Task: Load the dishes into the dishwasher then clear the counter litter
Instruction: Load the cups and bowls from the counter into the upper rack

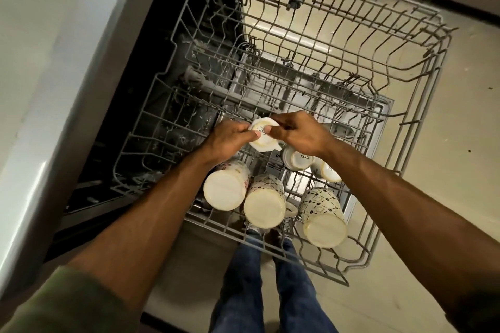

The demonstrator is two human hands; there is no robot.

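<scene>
Five mugs (263,201) already sit upside down in the upper rack (422,105); both hands, left (228,140) and right (299,134), pinch a small white cup (261,138) going in. Counter litter isn't in view.

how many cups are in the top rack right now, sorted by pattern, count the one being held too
Black diamond-pattern mugs: 2
Red-pattern mug: 1
Plain white cups with printed bases: 3, including one held by both hands
Total: 6

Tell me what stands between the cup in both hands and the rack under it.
Nothing visible. Both hands hold the small white cup upside down just above the upper rack, beyond the other cups.
</scene>
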